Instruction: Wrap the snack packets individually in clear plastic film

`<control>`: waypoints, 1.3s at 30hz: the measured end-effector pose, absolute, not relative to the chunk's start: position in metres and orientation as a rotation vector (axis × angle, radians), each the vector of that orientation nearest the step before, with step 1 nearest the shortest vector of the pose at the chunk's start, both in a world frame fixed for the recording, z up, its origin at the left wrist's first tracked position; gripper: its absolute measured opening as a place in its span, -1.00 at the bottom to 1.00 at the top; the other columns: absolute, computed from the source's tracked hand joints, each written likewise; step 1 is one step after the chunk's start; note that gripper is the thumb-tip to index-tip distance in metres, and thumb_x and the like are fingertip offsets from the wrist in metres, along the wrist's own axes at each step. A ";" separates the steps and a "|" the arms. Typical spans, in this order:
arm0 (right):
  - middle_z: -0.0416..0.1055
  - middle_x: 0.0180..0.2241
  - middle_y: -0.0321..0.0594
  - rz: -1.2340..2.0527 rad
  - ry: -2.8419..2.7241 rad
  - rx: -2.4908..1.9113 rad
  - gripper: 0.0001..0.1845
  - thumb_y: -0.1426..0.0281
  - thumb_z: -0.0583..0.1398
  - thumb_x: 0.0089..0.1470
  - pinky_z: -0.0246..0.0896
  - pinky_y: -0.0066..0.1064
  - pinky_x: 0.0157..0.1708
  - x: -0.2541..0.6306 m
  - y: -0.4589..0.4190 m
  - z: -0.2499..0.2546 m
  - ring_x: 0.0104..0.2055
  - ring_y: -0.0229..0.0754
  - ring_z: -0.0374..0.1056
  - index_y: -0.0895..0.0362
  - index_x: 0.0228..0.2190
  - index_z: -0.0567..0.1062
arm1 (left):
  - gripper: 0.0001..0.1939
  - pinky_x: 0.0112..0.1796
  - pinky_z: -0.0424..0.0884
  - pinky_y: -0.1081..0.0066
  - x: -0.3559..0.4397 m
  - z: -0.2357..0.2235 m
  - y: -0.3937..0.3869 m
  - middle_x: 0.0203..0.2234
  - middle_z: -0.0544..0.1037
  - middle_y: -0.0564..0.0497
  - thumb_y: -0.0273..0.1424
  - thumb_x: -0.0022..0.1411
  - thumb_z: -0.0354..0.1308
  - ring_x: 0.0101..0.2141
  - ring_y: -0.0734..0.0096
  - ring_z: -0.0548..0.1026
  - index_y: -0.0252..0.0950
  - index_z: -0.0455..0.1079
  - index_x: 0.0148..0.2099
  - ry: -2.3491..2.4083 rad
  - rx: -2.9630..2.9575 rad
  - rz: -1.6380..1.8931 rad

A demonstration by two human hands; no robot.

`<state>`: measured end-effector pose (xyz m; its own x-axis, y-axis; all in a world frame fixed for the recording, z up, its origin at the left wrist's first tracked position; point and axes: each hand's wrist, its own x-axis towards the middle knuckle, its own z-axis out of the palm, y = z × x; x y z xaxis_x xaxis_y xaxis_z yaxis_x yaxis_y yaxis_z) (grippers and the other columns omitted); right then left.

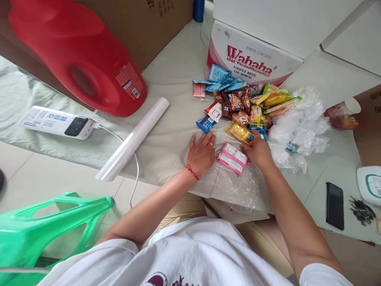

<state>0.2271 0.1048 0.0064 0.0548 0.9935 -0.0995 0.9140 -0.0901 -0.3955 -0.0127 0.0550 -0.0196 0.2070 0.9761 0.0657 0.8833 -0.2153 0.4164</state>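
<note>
My left hand lies flat with its fingers stretched out on a clear plastic bag spread over the pale cloth. My right hand is curled at the edge of the snack pile, its fingers closed around a small blue-and-yellow packet. Two pink packets lie on the bag between my hands. The pile holds several wrapped snacks in blue, brown, yellow and red.
A Wahaha carton stands behind the pile, with crumpled clear bags to its right. A roll of plastic film, a white power bank and a red jug lie left. A green stool, phone and keys are near.
</note>
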 end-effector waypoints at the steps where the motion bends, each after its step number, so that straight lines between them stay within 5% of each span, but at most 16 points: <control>1: 0.55 -0.36 -0.16 0.522 -1.924 -2.070 -0.07 0.24 0.30 0.05 0.34 -0.20 -0.23 0.229 0.102 0.009 -0.32 0.02 0.45 0.20 0.38 0.18 | -0.47 0.42 -0.06 -0.13 -0.013 -0.019 0.055 0.47 0.17 -0.06 -0.39 0.52 -0.19 0.40 0.11 0.23 -0.24 0.24 0.43 1.767 2.198 0.459; 5: 0.54 -0.37 -0.23 0.519 -1.871 -1.964 -0.05 0.17 0.32 0.05 0.32 -0.27 -0.28 0.232 0.092 0.024 -0.35 -0.06 0.43 0.21 0.37 0.20 | -0.47 0.42 -0.02 -0.05 -0.012 -0.020 0.055 0.45 0.22 -0.14 -0.37 0.51 -0.17 0.40 0.15 0.24 -0.32 0.23 0.43 1.816 2.164 0.495; 8: 0.52 -0.40 -0.20 0.581 -1.919 -1.951 -0.51 0.17 0.30 0.09 0.29 -0.26 -0.28 0.230 0.084 0.033 -0.39 -0.10 0.40 0.17 0.01 0.58 | -0.47 0.42 0.00 -0.05 -0.011 -0.022 0.057 0.41 0.27 -0.20 -0.35 0.49 -0.10 0.38 0.13 0.26 -0.39 0.24 0.41 1.833 2.130 0.535; 11: 0.52 -0.35 -0.17 0.600 -1.939 -1.842 -0.70 0.18 0.23 0.19 0.29 -0.28 -0.28 0.226 0.075 0.039 -0.38 -0.14 0.39 0.13 -0.25 0.65 | -0.52 0.42 0.03 -0.05 -0.011 -0.024 0.057 0.38 0.33 -0.23 -0.31 0.45 -0.01 0.36 0.05 0.27 -0.39 0.35 0.30 1.852 2.123 0.572; 17: 0.40 -0.27 -0.16 0.498 -2.365 -1.445 -0.59 0.33 0.06 0.38 0.32 -0.31 -0.26 0.209 0.034 0.035 -0.32 -0.16 0.34 0.05 0.10 0.59 | -0.79 0.38 0.12 0.00 -0.011 -0.022 0.057 0.23 0.47 -0.25 -0.45 0.35 0.08 0.29 0.01 0.35 -0.32 0.50 -0.06 1.873 2.113 0.622; 24: 0.36 -0.16 -0.06 0.274 -2.784 -1.471 -0.49 0.32 0.13 0.38 0.30 -0.23 -0.12 0.196 0.008 0.026 -0.11 -0.01 0.27 -0.05 0.31 0.42 | -0.91 0.11 0.40 0.03 -0.026 -0.024 0.069 -0.03 0.56 -0.23 -0.45 0.30 0.12 0.05 0.00 0.50 -0.29 0.45 -0.19 1.797 2.029 0.688; 27: 0.34 -0.17 -0.08 0.294 -2.764 -1.462 -0.48 0.38 0.11 0.39 0.28 -0.25 -0.12 0.198 0.010 0.024 -0.12 -0.02 0.24 -0.10 0.31 0.42 | -0.86 0.00 0.44 0.06 -0.045 -0.021 0.069 -0.12 0.57 -0.21 -0.48 0.25 0.12 -0.05 0.02 0.51 -0.29 0.44 -0.14 1.845 1.996 0.769; 31: 0.32 -0.20 -0.11 0.361 -2.717 -1.434 -0.48 0.39 0.12 0.38 0.27 -0.26 -0.12 0.201 0.012 0.020 -0.14 -0.04 0.22 -0.14 0.30 0.42 | -0.79 0.08 0.39 0.03 -0.067 -0.007 0.039 -0.02 0.56 -0.19 -0.47 0.30 0.07 0.07 0.05 0.47 -0.24 0.43 -0.05 1.484 2.348 1.039; 35: 0.31 -0.17 -0.10 0.386 -2.695 -1.396 -0.49 0.39 0.11 0.38 0.28 -0.24 -0.07 0.203 0.012 0.020 -0.12 -0.04 0.20 -0.07 0.30 0.43 | -0.80 0.16 0.37 0.07 -0.074 -0.005 -0.004 0.01 0.60 -0.16 -0.29 0.43 0.08 0.15 0.11 0.48 -0.19 0.46 -0.01 0.738 2.671 0.754; 39: 0.31 -0.10 -0.04 0.471 -2.703 -1.288 -0.48 0.31 0.14 0.38 0.28 -0.17 0.05 0.207 0.009 0.026 -0.06 -0.01 0.20 0.03 0.31 0.41 | -0.73 0.15 0.42 0.07 -0.082 -0.022 -0.017 0.07 0.58 -0.21 -0.23 0.48 0.09 0.13 0.09 0.50 -0.23 0.49 0.06 0.718 2.683 0.604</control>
<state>0.2067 0.0087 0.0259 -0.6337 0.7728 -0.0333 0.7386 0.5917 -0.3230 -0.0821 -0.0174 -0.0216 0.7869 0.5292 0.3174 0.4039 -0.8305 0.3836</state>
